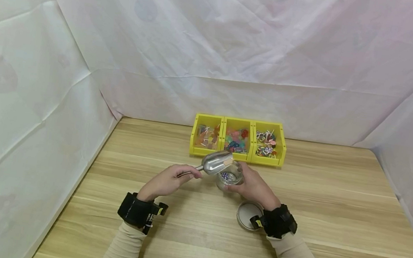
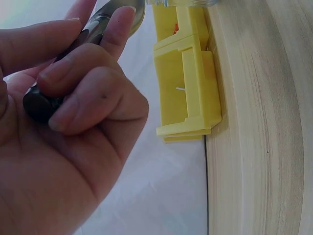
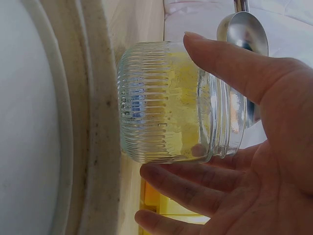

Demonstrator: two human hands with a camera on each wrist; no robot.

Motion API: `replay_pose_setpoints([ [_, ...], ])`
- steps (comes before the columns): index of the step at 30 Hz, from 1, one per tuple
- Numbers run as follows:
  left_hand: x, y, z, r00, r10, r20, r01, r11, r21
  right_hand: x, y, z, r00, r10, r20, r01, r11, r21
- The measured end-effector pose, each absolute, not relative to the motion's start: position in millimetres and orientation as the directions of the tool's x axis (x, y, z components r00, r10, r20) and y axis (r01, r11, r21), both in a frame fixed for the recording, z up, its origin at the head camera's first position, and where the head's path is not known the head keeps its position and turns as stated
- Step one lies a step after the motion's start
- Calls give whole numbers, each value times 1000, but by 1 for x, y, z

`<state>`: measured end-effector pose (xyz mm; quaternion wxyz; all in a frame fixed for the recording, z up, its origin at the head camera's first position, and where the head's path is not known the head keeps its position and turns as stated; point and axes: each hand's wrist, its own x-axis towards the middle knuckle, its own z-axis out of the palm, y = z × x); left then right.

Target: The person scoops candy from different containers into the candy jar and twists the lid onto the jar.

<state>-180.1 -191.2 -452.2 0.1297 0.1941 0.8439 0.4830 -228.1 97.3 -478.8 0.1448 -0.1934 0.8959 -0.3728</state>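
My left hand (image 1: 164, 181) grips a metal scoop (image 1: 211, 163) by its handle, and the fingers curl round the dark handle end (image 2: 41, 105) in the left wrist view. The scoop's bowl tips over the mouth of a clear glass jar (image 1: 221, 185), with a pale orange patch showing at its lip. My right hand (image 1: 257, 188) holds the jar, thumb on one side and fingers on the other. Vertical ribs run round the lower jar (image 3: 146, 103) in the right wrist view. Something blue and white, striped, lies at its bottom.
Behind the jar stands a joined row of three yellow bins (image 1: 236, 156) with small colourful candies, lollipops in the right one. A round lid (image 1: 246, 216) lies on the wooden table (image 1: 198, 242) beneath my right wrist. White cloth (image 1: 218, 42) hangs behind and at both sides.
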Motion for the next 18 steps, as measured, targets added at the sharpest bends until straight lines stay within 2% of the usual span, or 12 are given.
replay_pose_setpoints([
  [18, -181, -190, -452, -890, 455, -24, 208, 451, 868, -229, 98, -479, -883, -454, -119, -232, 643, -730],
])
